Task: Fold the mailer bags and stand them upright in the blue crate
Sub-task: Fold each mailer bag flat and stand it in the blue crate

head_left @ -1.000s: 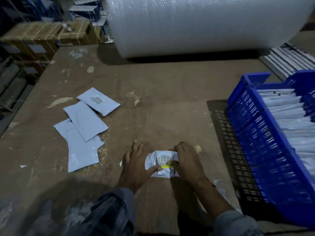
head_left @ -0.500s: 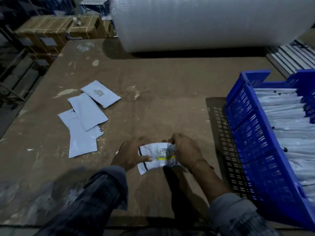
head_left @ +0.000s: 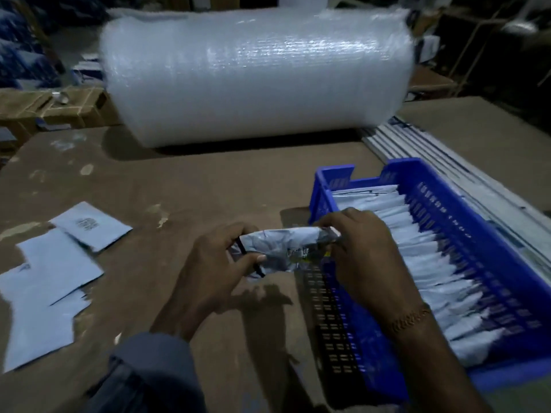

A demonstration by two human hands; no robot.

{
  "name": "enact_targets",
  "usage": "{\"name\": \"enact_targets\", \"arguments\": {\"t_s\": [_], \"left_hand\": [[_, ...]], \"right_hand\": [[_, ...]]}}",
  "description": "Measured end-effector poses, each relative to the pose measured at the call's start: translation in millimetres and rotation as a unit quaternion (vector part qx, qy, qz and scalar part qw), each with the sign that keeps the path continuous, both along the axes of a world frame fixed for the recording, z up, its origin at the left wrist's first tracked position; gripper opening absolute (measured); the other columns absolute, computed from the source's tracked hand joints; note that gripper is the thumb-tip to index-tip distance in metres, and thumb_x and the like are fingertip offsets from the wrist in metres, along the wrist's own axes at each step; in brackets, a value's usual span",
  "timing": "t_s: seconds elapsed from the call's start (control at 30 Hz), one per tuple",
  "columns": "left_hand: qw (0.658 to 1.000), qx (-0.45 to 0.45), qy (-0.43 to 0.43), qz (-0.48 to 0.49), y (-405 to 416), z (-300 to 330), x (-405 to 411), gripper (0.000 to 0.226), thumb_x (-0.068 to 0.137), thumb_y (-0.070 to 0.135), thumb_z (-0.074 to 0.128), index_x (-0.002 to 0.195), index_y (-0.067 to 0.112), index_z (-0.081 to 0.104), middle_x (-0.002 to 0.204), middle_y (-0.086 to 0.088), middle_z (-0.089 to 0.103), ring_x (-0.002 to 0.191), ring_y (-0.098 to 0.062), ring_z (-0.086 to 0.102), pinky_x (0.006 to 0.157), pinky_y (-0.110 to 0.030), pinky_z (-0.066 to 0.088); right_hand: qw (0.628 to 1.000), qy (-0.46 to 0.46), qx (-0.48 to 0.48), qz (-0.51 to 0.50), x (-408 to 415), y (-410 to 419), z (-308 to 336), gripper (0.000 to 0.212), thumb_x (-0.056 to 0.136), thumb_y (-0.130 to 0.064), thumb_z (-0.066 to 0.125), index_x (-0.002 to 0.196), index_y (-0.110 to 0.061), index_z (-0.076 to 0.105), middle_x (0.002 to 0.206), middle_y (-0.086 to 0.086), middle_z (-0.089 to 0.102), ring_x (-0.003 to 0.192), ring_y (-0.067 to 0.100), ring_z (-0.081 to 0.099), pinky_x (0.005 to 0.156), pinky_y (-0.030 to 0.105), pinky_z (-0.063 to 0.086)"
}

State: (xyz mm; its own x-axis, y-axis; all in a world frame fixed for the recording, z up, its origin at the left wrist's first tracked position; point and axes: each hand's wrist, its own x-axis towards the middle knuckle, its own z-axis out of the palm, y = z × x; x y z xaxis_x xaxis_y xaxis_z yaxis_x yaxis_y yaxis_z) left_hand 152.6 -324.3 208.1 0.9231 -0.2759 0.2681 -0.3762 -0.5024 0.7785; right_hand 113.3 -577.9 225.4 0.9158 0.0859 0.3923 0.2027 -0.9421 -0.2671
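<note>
A folded, crumpled grey mailer bag with a printed label and a yellow strip is held in the air between both hands. My left hand pinches its left end, thumb on the front. My right hand grips its right end, over the near left wall of the blue crate. Inside the crate, several folded mailer bags stand upright in a row. Several flat grey mailer bags lie overlapping on the brown table at the left.
A big roll of bubble wrap lies across the back of the table. Cardboard boxes stand behind the table at the far left. A stack of flat white sheets lies behind and to the right of the crate.
Both hands have lifted the folded bag off the table and carried it right, up to the crate's left wall. The view has tilted up and to the right.
</note>
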Motion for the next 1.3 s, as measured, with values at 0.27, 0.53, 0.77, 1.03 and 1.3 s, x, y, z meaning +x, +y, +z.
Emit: {"name": "enact_targets", "arguments": {"t_s": [0.27, 0.53, 0.77, 1.03, 1.3], "left_hand": [[0.987, -0.149, -0.011, -0.061, -138, -19, -16, 0.035, 0.1, 0.037, 0.066, 0.132, 0.022, 0.066, 0.117, 0.008, 0.073, 0.107, -0.015, 0.07, 0.092, -0.024, 0.053], [0.995, -0.012, 0.045, -0.091, -223, -91, -16, 0.053, 0.107, 0.064, 0.034, 0.145, 0.033, 0.055, 0.167, 0.007, 0.038, 0.161, -0.013, 0.018, 0.128, -0.049, 0.024], [0.999, -0.015, 0.034, -0.024, -229, -103, -16, 0.056, 0.11, 0.027, 0.037, 0.166, 0.025, 0.029, 0.175, 0.018, 0.003, 0.159, 0.003, -0.007, 0.13, -0.043, 0.008], [1.0, 0.014, 0.023, -0.016, -228, -113, -11, 0.064, 0.11, 0.018, 0.034, 0.169, 0.021, 0.01, 0.176, 0.013, 0.0, 0.16, 0.0, -0.008, 0.13, -0.042, 0.005], [0.999, 0.023, 0.034, -0.013, -229, -111, -13, 0.065, 0.109, 0.015, 0.034, 0.169, 0.025, 0.01, 0.176, 0.015, 0.002, 0.159, 0.001, -0.009, 0.131, -0.042, 0.004]], "right_hand": [[0.997, 0.056, -0.006, -0.051, -59, -134, 21, 0.037, 0.073, -0.021, 0.091, 0.104, -0.028, 0.072, 0.096, -0.008, 0.069, 0.089, 0.03, 0.061, 0.079, 0.043, 0.049], [0.961, 0.263, 0.052, -0.063, -109, -235, 16, 0.036, 0.062, -0.012, 0.093, 0.083, -0.037, 0.079, 0.084, -0.014, 0.075, 0.08, 0.008, 0.069, 0.069, 0.029, 0.052], [0.915, 0.377, -0.141, -0.008, -95, -231, -39, 0.033, 0.066, -0.024, 0.089, 0.095, -0.037, 0.082, 0.095, -0.005, 0.077, 0.1, 0.019, 0.063, 0.085, 0.032, 0.056], [0.894, 0.439, -0.062, 0.056, -83, -239, -58, 0.038, 0.057, -0.037, 0.093, 0.093, -0.038, 0.082, 0.085, -0.013, 0.078, 0.077, 0.001, 0.069, 0.076, 0.024, 0.058], [0.869, 0.46, -0.174, 0.055, -85, -230, -68, 0.025, 0.082, -0.04, 0.077, 0.102, -0.026, 0.08, 0.097, 0.002, 0.077, 0.094, 0.021, 0.072, 0.08, 0.032, 0.059]]}}
